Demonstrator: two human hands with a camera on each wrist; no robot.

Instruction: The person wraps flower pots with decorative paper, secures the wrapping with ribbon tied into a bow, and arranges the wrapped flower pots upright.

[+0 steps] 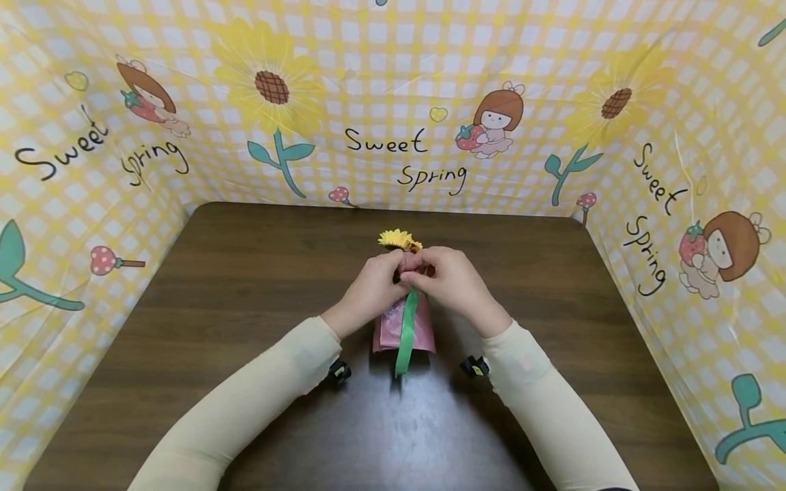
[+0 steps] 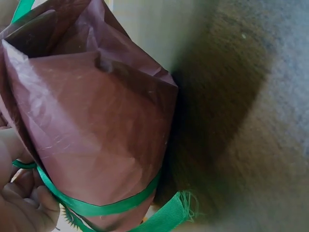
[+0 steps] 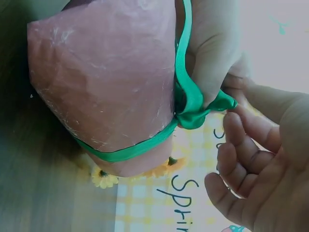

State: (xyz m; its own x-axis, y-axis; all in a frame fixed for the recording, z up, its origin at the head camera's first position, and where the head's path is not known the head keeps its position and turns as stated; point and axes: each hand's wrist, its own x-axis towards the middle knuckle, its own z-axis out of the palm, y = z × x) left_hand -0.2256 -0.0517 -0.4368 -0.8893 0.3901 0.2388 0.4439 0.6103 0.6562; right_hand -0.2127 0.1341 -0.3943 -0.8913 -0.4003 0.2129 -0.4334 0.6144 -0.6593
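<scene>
A small bouquet in pink wrapping paper (image 1: pixel 424 331) lies on the table, its yellow sunflower (image 1: pixel 395 239) pointing away from me. Green ribbon (image 3: pixel 125 153) circles the wrap near the flower end and is gathered into a loose loop at one side. My left hand (image 1: pixel 374 283) pinches the ribbon close against the wrap. With thumb and forefinger, my right hand (image 1: pixel 456 283) holds a folded bit of it, the other fingers loosely bent. One ribbon tail (image 1: pixel 407 334) hangs toward me over the paper. In the left wrist view the ribbon's cut end (image 2: pixel 181 208) is frayed.
Dark wooden table (image 1: pixel 245 273) lies under the bouquet. Yellow checked cloth (image 1: pixel 381 82) with printed flowers and lettering stands around its back and sides. Small black wrist cameras (image 1: pixel 475 367) sit below the cream sleeves (image 1: pixel 270 375).
</scene>
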